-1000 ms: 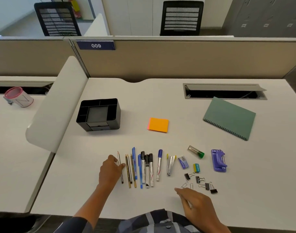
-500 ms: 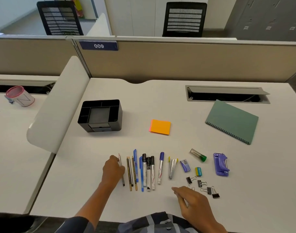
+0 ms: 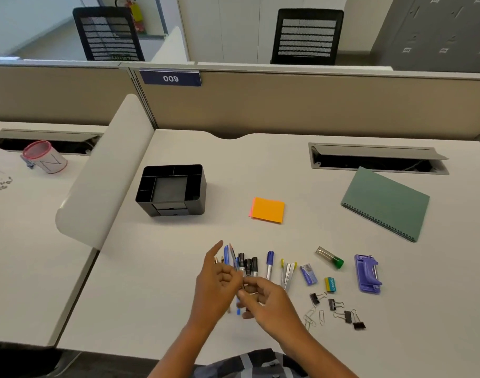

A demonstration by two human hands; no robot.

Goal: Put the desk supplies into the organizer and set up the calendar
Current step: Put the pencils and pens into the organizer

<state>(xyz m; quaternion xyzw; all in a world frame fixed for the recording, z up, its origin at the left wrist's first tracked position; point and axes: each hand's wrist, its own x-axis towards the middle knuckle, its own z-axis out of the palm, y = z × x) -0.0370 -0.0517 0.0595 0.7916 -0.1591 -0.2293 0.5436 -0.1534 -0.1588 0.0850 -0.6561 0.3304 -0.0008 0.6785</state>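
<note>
A black organizer [image 3: 173, 167] with several compartments stands at the left back of the desk. A green spiral-bound calendar [image 3: 386, 203] lies flat at the right. Near the front edge lies a row of pens and black-capped markers [image 3: 248, 264]. My left hand [image 3: 214, 285] pinches a thin pencil [image 3: 231, 251] slanted over the blue pens, its index finger pointing up. My right hand [image 3: 266, 300] meets it from the right, fingers curled over the markers' lower ends; whether it holds anything is hidden.
Orange sticky notes [image 3: 267, 210] lie mid-desk. Right of the pens lie a blue marker [image 3: 269, 264], a staple box [image 3: 308, 274], a green-capped tube [image 3: 330, 257], a purple hole punch [image 3: 367, 272], binder clips [image 3: 342, 312] and paper clips [image 3: 312, 317]. A white divider [image 3: 102, 175] borders the left side.
My left hand has lifted the leftmost pencil and carried it right over the pens. My right hand has left the desk near the clips and come up to meet the left hand.
</note>
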